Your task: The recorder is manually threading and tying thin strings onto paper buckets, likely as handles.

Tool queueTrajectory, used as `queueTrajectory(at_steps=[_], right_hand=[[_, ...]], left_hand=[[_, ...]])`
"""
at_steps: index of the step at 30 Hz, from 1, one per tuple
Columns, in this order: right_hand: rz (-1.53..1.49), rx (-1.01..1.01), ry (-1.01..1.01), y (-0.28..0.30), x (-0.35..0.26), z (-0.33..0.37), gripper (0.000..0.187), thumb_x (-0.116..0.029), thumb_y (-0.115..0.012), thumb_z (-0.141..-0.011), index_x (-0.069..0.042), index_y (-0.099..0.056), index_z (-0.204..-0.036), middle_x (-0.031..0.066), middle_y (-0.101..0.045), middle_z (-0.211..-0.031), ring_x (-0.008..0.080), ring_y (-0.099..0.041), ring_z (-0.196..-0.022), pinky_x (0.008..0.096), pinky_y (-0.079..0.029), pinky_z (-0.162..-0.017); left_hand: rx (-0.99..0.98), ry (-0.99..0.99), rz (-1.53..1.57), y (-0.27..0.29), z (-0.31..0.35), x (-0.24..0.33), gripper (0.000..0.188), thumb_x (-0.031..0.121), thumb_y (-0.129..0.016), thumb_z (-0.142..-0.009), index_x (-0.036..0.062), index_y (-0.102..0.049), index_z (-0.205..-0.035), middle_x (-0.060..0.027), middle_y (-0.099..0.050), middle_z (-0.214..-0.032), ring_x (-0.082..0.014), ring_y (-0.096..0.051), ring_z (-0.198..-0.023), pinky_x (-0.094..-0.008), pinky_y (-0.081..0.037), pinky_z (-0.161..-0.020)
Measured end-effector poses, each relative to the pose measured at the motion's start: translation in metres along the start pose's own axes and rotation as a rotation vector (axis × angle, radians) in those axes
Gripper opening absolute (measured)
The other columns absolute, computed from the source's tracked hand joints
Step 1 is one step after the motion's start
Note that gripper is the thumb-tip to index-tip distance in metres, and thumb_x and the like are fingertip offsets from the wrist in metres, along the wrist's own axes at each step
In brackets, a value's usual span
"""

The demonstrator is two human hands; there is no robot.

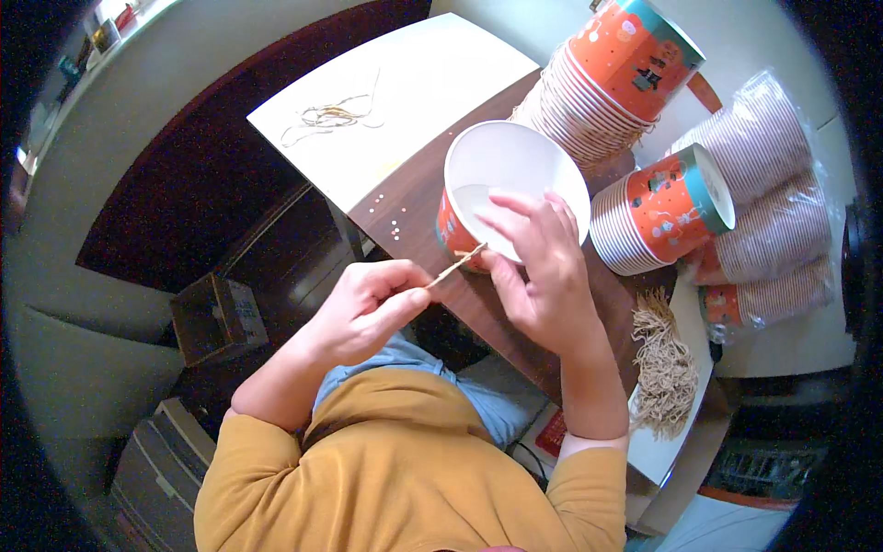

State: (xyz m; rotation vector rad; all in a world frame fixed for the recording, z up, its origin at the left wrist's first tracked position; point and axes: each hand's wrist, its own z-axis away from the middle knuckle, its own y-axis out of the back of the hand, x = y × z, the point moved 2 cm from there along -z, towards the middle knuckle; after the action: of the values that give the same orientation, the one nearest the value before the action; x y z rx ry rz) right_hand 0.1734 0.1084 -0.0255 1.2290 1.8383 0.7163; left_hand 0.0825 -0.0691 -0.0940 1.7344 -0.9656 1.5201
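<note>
Left hand (372, 308): fingers clamped on tan cord (457, 266), running up to side of orange bucket (448, 224) on counter (419, 198). Right hand (543, 276): fingers spread at bucket's mouth, thumb by cord; grip unclear. Best: steady bucket, cord taut, pull gently, don't crush wall.

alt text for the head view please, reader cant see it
A left hand pinches a tan cord at an orange, white-lined bucket, the right hand at its mouth. Stacked buckets and a cord bundle sit to the right.
</note>
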Motion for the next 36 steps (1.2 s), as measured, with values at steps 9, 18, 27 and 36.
queueTrajectory(at_steps=[9,18,27,36], right_hand=[[0.090,0.135,0.193,-0.019,-0.022,0.019,0.016,-0.014,-0.066,-0.073,-0.012,-0.066,-0.089,0.0048,-0.063,-0.102,0.0223,-0.058,-0.099,0.0533,-0.031,-0.103],[-0.037,0.103,0.122,0.001,0.007,0.035,0.019,-0.013,-0.073,-0.073,-0.015,-0.068,-0.090,-0.0009,-0.067,-0.098,0.0211,-0.060,-0.094,0.0496,-0.031,-0.103],[-0.252,-0.257,-0.062,0.076,0.041,0.064,0.011,-0.012,-0.074,-0.072,-0.014,-0.070,-0.082,-0.0034,-0.069,-0.087,0.0190,-0.060,-0.103,0.0483,-0.026,-0.107],[-0.202,-0.763,-0.352,0.144,0.097,0.108,0.024,-0.017,-0.078,-0.068,-0.018,-0.072,-0.091,-0.0018,-0.066,-0.111,0.0241,-0.051,-0.119,0.0562,-0.009,-0.111]], left_hand=[[-0.060,-0.176,-0.277,-0.007,0.011,0.048,0.007,0.003,-0.062,-0.083,-0.0007,-0.060,-0.078,-0.0083,-0.053,-0.062,-0.0155,-0.051,-0.053,-0.0282,-0.041,-0.049],[-0.312,-0.479,-0.133,-0.014,0.000,0.087,0.007,-0.003,-0.060,-0.077,-0.0011,-0.060,-0.070,-0.0091,-0.048,-0.057,-0.0240,-0.047,-0.049,-0.0344,-0.037,-0.047],[-0.452,-0.102,-0.018,-0.030,-0.032,0.094,0.018,0.009,-0.056,-0.090,-0.0044,-0.064,-0.081,-0.0086,-0.063,-0.071,-0.0155,-0.059,-0.063,-0.0259,-0.046,-0.059],[-0.554,0.121,-0.078,-0.028,-0.085,0.084,0.029,0.025,-0.058,-0.094,-0.0031,-0.065,-0.091,0.0005,-0.064,-0.080,-0.0046,-0.055,-0.076,-0.0223,-0.045,-0.067]])
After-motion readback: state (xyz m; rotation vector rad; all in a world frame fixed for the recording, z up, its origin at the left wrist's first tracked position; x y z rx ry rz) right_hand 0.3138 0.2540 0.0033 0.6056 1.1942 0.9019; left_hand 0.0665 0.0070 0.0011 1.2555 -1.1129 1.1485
